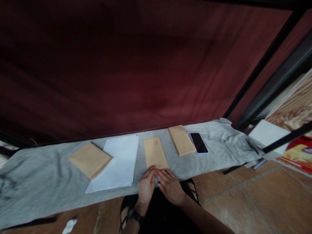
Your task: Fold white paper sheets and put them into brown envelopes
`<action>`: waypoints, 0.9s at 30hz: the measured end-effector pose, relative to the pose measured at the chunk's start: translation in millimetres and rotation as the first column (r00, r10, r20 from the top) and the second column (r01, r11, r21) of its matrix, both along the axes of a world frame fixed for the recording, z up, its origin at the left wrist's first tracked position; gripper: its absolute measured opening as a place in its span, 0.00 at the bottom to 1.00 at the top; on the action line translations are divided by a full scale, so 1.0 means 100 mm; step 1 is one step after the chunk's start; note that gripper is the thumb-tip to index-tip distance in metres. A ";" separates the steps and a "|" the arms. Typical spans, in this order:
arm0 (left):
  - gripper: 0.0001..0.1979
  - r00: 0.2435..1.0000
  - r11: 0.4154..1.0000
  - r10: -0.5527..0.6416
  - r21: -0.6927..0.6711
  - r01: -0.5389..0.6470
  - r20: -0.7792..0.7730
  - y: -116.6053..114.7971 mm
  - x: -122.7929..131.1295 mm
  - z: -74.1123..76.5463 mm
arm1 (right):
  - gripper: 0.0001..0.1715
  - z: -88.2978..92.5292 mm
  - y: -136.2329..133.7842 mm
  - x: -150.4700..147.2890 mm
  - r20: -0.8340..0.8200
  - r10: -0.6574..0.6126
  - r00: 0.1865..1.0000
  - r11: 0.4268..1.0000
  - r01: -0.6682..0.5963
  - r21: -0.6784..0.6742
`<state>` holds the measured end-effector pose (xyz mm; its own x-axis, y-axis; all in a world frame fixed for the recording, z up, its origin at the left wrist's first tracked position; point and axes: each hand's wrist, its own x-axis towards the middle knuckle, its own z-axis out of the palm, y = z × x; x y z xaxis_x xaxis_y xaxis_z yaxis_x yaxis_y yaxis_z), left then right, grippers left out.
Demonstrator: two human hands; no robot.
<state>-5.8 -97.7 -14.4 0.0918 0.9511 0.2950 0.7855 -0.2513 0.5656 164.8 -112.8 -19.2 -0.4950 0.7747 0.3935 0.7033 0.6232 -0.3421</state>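
Lying seemingly unfinished, an envelope (155,152) is touched by left hand (146,182) and right hand (172,188), grip unclear; right stack (181,139) is untouched.

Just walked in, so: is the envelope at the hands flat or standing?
Flat: the envelope lies broad face up on the cloth, left hand and right hand at its near end.

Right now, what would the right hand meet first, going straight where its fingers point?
Probably the left hand, its fingertips just ahead on the middle envelope; whether the hands touch is unclear.
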 end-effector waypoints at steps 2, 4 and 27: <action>0.18 0.999 0.998 -0.047 0.041 0.048 -0.027 -0.01 -0.02 -0.03 | 0.27 0.00 0.02 0.05 0.021 -0.020 1.000 1.000 0.019 0.014; 0.18 0.994 0.992 -0.089 0.087 0.095 -0.068 -0.02 -0.05 -0.05 | 0.26 0.00 0.05 0.12 0.044 -0.036 0.998 0.999 0.035 0.030; 0.31 0.881 0.969 0.084 0.243 0.036 -0.465 -0.37 0.55 -0.13 | 0.27 0.07 0.08 0.34 0.110 -0.095 0.989 0.995 0.092 0.031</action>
